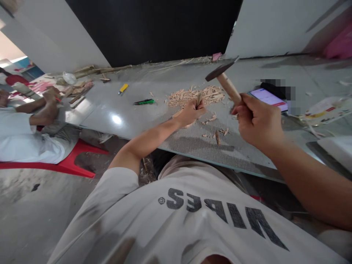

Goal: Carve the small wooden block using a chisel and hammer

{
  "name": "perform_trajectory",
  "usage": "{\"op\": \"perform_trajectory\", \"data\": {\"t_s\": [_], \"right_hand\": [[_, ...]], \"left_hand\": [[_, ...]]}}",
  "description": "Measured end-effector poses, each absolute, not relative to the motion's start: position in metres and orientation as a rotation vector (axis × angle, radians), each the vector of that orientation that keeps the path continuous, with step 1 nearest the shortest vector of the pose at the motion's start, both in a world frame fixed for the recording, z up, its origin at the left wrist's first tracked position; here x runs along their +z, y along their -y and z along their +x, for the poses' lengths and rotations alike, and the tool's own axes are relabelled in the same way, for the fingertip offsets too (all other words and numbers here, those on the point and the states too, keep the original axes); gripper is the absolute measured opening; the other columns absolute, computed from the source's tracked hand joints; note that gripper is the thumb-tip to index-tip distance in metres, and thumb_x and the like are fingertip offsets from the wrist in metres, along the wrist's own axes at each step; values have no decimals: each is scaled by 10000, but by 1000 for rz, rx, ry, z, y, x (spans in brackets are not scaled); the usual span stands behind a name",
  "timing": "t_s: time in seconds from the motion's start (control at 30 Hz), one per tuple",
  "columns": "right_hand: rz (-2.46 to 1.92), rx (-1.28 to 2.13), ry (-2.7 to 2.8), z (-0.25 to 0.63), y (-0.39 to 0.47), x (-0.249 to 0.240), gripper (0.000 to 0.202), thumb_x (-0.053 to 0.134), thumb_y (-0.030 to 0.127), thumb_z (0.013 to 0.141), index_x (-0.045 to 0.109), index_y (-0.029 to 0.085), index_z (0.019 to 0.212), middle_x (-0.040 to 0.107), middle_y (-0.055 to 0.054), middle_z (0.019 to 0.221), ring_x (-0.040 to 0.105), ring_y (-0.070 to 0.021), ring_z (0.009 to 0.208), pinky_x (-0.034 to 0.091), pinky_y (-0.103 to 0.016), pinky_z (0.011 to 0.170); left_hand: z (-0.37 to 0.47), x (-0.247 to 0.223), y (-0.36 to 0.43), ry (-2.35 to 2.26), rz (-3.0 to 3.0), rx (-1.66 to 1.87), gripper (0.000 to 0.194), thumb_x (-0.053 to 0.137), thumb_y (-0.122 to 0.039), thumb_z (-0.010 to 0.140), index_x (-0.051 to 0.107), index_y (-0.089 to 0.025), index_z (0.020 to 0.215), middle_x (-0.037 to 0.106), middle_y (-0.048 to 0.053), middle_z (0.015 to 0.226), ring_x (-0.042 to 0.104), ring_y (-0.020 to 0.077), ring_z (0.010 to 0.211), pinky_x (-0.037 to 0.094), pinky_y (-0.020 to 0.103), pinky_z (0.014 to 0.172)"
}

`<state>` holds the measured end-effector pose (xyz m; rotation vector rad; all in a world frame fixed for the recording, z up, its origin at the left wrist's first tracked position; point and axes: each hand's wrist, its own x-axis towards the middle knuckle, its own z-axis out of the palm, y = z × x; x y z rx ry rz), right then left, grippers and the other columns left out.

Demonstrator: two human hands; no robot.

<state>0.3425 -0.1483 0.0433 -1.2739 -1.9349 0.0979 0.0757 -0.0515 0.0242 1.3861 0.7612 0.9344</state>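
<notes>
As right hand [260, 121] closes snugly round pale wooden handle of dark-headed hammer [229, 88], raised, left hand [189, 113], lower, grips short brownish rod [198, 98], end poking above fist; pale wood shavings [178, 97] beyond left grip; any blow calls for steady rod, clear fingers; left forearm outstretched, right angled inward

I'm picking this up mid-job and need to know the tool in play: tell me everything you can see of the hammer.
The hammer has a pale, wood-looking handle and a dark, apparently metal head. One end of the head is blunter; the other tapers thin. The right hand grips the lower handle, hiding its end. It is tilted, head uppermost, apparently raised over the table, with nothing else visibly touching it.
</notes>
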Motion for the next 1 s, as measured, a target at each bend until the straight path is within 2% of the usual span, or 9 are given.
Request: {"op": "perform_trajectory", "data": {"t_s": [0.13, 0.2, 0.33, 0.47, 0.6, 0.67, 0.77, 0.9, 1.0], "right_hand": [[-1249, 133, 1998, 340, 153, 47, 444, 572, 565, 1224, 855, 229, 1296, 848, -103, 1023, 735, -206, 820, 555, -364, 815], [-1250, 114, 1981, 339, 154, 47, 469, 558, 550, 1235, 864, 227, 1381, 855, -110, 1041, 727, -204, 827, 578, -374, 845], [-1282, 79, 1915, 337, 156, 47, 566, 497, 593, 1289, 828, 255, 1600, 872, -153, 1163, 801, -247, 991, 657, -423, 982], [-1342, 109, 1934, 336, 161, 55, 498, 538, 588, 1260, 873, 267, 1441, 865, -151, 1089, 805, -280, 931, 643, -456, 924], [-1374, 49, 1812, 335, 168, 64, 509, 433, 536, 1300, 849, 316, 1494, 888, -144, 1137, 776, -264, 918, 642, -462, 947], [-1336, 64, 1892, 335, 166, 64, 485, 500, 530, 1273, 859, 275, 1477, 889, -144, 1118, 755, -253, 889, 600, -430, 879], [-1290, 104, 1993, 336, 161, 60, 409, 611, 483, 1200, 881, 207, 1334, 861, -131, 1022, 719, -214, 826, 517, -368, 796], [-1281, 36, 1865, 340, 159, 58, 413, 537, 448, 1224, 851, 205, 1341, 815, -90, 984, 630, -148, 757, 458, -315, 774], [-1264, 45, 1846, 342, 156, 57, 398, 555, 471, 1213, 833, 207, 1320, 801, -83, 983, 635, -142, 779, 443, -294, 768]], "left_hand": [[79, 25, 52, -813, 1355, 949, 638, 868, -86, 1175, 317, -281, 919, 286, -112, 806, 325, 58, 646, 314, 238, 656], [81, 24, 51, -817, 1346, 948, 655, 890, -97, 1168, 312, -282, 922, 279, -111, 817, 320, 56, 650, 306, 243, 658], [81, 21, 49, -805, 1339, 953, 683, 934, -83, 1131, 317, -277, 914, 267, -104, 849, 306, 60, 678, 287, 253, 684], [80, 20, 50, -775, 1370, 957, 663, 917, -78, 1140, 336, -264, 881, 287, -97, 831, 306, 59, 686, 271, 265, 675], [80, 21, 49, -819, 1393, 933, 667, 933, -105, 1135, 339, -257, 874, 297, -102, 803, 312, 47, 670, 282, 242, 654], [80, 20, 48, -817, 1396, 939, 655, 926, -111, 1139, 343, -259, 879, 292, -104, 802, 310, 47, 663, 295, 238, 653], [80, 15, 43, -771, 1385, 973, 667, 936, -123, 1137, 335, -272, 889, 267, -103, 811, 286, 62, 667, 279, 249, 650], [77, 10, 38, -732, 1367, 945, 678, 934, -164, 1170, 315, -284, 920, 240, -95, 854, 267, 74, 692, 289, 243, 690], [74, 10, 38, -724, 1390, 925, 666, 908, -176, 1199, 312, -282, 922, 245, -91, 862, 262, 72, 698, 295, 245, 700]]}}
